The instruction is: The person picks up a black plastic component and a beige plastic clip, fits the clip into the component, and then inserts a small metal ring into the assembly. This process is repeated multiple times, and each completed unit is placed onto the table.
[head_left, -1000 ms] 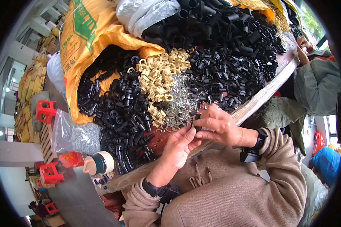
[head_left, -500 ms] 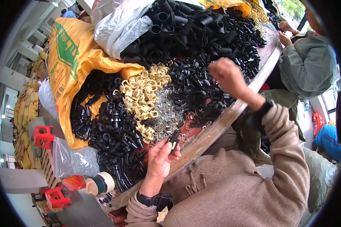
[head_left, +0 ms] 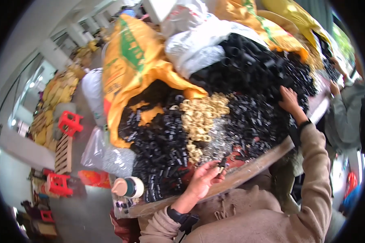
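My left hand (head_left: 204,179) is closed, pinching a small black plastic fitting (head_left: 222,163) with a cream part at its lower end, just above the table's near edge. My right hand (head_left: 290,100) is stretched out over the far right of the heap, its fingers extended against the larger black plastic tubes (head_left: 247,60); the picture is blurred there. Between the hands lie small black plastic pieces (head_left: 255,121). A strip of cream plastic clips (head_left: 196,117) and a patch of small shiny metal buckles (head_left: 217,137) run beside them.
An orange woven sack (head_left: 127,77) spills black fittings (head_left: 158,141) at the left. A white-and-green jar (head_left: 132,187) stands at the near left corner. The worn wooden table edge (head_left: 247,174) runs before me. A co-worker (head_left: 346,109) sits at the right; red stools (head_left: 70,123) stand on the floor.
My right hand has moved farther out, down onto the black tubes. My left hand still pinches the fitting. The whole view has swung, so the table appears shifted right and lower.
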A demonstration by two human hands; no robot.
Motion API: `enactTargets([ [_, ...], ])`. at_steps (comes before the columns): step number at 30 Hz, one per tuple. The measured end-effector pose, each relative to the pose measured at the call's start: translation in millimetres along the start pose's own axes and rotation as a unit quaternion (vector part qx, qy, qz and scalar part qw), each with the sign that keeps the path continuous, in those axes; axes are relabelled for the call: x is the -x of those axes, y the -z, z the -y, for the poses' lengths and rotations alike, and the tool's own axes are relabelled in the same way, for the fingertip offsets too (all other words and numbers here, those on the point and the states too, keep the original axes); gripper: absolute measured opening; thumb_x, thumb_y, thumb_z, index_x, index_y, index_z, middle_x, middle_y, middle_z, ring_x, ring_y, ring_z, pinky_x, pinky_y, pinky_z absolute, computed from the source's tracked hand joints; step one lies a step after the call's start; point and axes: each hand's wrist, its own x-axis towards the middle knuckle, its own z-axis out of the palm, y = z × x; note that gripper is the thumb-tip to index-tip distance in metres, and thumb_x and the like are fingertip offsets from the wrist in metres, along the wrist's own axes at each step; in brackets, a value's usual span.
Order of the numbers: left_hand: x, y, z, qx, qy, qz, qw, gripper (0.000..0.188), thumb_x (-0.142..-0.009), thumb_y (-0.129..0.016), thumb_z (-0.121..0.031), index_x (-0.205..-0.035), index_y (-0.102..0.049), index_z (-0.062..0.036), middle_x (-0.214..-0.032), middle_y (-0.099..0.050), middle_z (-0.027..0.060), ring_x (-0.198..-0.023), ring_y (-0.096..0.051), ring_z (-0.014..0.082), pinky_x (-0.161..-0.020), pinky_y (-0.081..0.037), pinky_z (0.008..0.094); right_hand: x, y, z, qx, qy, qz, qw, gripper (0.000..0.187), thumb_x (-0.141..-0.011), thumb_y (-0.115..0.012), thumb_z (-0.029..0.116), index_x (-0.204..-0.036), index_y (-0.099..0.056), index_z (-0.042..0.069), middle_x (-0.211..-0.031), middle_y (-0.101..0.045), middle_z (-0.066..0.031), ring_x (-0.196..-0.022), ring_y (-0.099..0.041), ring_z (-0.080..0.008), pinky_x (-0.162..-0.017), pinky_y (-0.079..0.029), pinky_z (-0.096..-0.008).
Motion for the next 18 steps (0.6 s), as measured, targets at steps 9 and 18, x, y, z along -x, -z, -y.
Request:
enactTargets([
  [9,2,7,3,0.013,0.006,0.012,1.000,0.031,-0.083,-0.051,-0.016,-0.110,-0.044,-0.0016,-0.092,-0.056,0.0089,-0.076,-0.056,0.0137,-0.065,-0.048,0.0213,7,23,16,-0.112,-0.049,0.026,0.992,0.043,-0.057,-0.065,0.019,-0.090,-0.042,0.007,-0.089,-0.050,-0.0111,-0.088,-0.048,-0.0309,-0.069,-0.037,-0.0398],
  [18,0,8,3,0.030,0.012,-0.005,0.999,0.027,-0.083,-0.053,-0.014,-0.106,-0.045,-0.0019,-0.091,-0.057,0.0074,-0.076,-0.056,0.0126,-0.063,-0.048,0.0209,1,81,76,-0.354,-0.018,0.038,0.934,0.027,-0.071,-0.063,0.017,-0.087,-0.048,0.002,-0.080,-0.052,-0.0120,-0.072,-0.051,-0.0266,-0.062,-0.040,-0.0318],
])
